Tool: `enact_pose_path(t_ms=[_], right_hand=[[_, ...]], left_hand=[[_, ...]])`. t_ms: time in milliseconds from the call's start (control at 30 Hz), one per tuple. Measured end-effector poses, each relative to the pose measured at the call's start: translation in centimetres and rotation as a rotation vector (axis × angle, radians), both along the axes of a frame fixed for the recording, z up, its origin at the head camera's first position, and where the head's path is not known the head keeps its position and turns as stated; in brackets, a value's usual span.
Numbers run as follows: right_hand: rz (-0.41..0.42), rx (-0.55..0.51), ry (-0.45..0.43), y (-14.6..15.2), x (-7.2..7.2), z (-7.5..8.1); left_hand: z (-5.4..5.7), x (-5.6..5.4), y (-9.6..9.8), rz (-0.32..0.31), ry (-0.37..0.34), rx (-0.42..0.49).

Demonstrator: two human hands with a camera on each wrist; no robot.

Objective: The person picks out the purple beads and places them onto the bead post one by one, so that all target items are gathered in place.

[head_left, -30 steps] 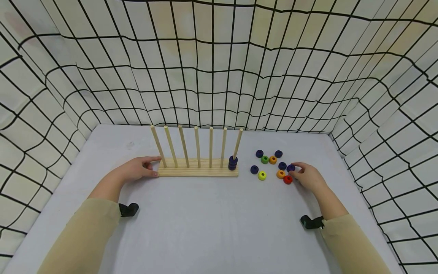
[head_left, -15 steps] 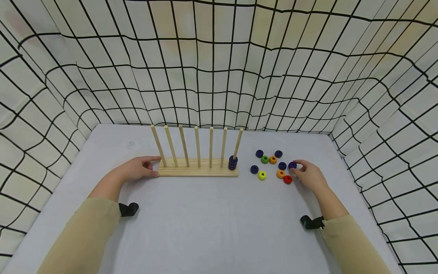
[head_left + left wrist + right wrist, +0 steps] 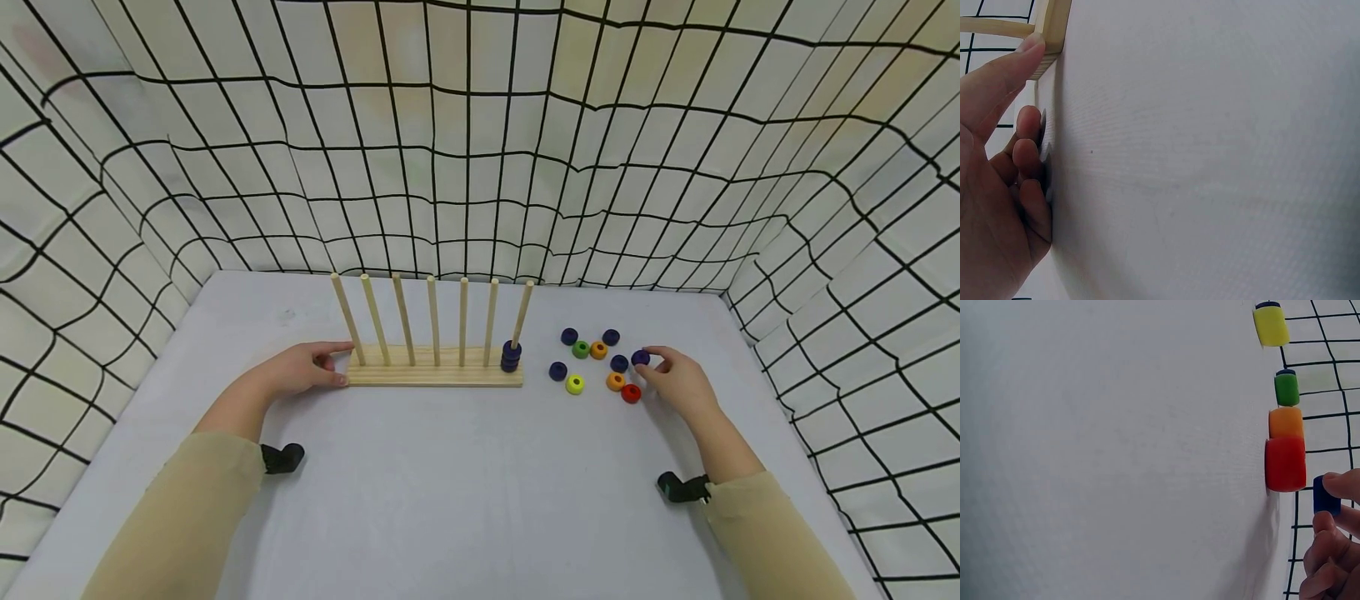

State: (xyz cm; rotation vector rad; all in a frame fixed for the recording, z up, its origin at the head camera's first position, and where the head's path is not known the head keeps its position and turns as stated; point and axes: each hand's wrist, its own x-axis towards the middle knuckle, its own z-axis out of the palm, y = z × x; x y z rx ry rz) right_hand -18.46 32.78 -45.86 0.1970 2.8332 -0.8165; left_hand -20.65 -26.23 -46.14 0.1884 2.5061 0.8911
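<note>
- Pinching a dark blue bead [image 3: 640,357] with the right hand [image 3: 681,386], right of centre in the head view, grip just bead-wide. Looks lifted off the table [image 3: 465,500], judging by the right wrist view. Can't make out the direction of the hole.
- Holding the left end of the wooden peg rack [image 3: 435,381] with the left hand [image 3: 300,368], left of centre, thumb at the front corner and index finger at the back. Probably to stop it sliding or tipping, just my guess.
- Closest of the loose stuff, centre right: red bead [image 3: 631,398], yellow bead [image 3: 574,390], nearer orange bead [image 3: 616,387]. Probably left loose there for easy reach.
- Bit higher in the frame: middle blue beads [image 3: 558,376], green bead [image 3: 581,354] just beside the farther orange bead [image 3: 598,355], then rear blue beads [image 3: 569,340].
- Container-wise: short dark blue stack [image 3: 510,358] around the right-end peg [image 3: 521,312], down by the base, presumably kept lined up by it.
- Way back, up top: black netting [image 3: 467,125].
</note>
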Motion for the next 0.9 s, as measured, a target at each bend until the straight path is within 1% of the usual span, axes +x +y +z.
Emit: enact_pose_path(t_ms=[233, 500, 700, 900], right_hand=[[-0.017, 0.008, 0.033, -0.3, 0.0, -0.1], [-0.028, -0.008, 0.073, -0.8, 0.1, 0.2], [-0.034, -0.009, 0.096, -1.2, 0.1, 0.3], [-0.034, -0.019, 0.119, -1.6, 0.1, 0.7]], left_hand=[[0.1, 0.1, 0.0, -0.003, -0.004, -0.006], [0.1, 0.1, -0.1, -0.018, 0.006, 0.014], [0.1, 0.1, 0.0, -0.016, 0.008, 0.025], [0.0, 0.1, 0.1, -0.014, 0.006, 0.016]])
